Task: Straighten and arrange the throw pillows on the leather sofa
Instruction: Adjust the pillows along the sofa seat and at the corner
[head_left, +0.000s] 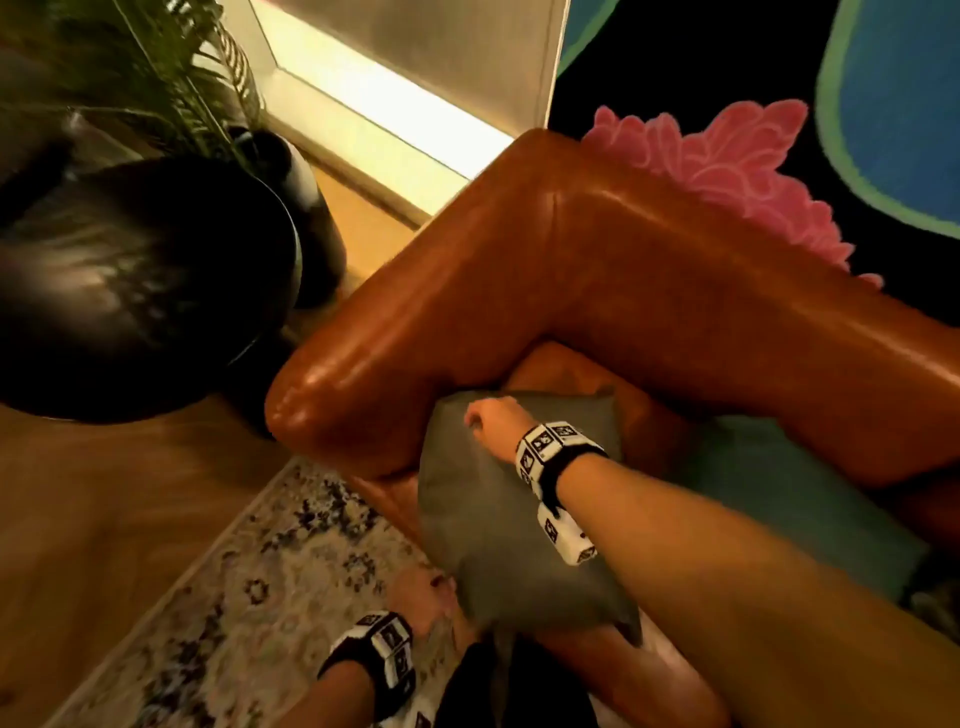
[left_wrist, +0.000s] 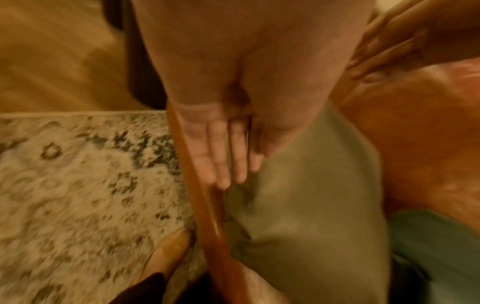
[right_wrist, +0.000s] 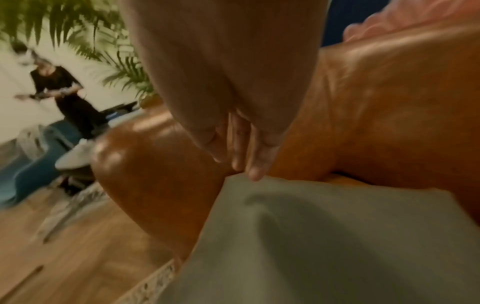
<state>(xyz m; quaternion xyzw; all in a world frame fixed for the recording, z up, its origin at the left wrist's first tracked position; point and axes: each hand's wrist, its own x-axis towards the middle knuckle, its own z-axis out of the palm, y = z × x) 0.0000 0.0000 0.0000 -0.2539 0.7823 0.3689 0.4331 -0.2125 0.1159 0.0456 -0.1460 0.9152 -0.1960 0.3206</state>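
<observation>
grey pillow (head_left: 498, 525) leans tilted in the sofa (head_left: 623, 270) corner, my right hand (head_left: 488, 421) at its top corner, grip i cannot tell, left hand (head_left: 422, 597) flat, released, on its near edge.

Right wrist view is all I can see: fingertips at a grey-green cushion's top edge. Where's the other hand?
Observer: The left hand lies flat, fingers straight, against the lower corner of the olive pillow, by the front edge of the sofa.
Operator: Are there more cushions?
Observer: One: a teal pillow on the seat, just right of the olive one.
</observation>
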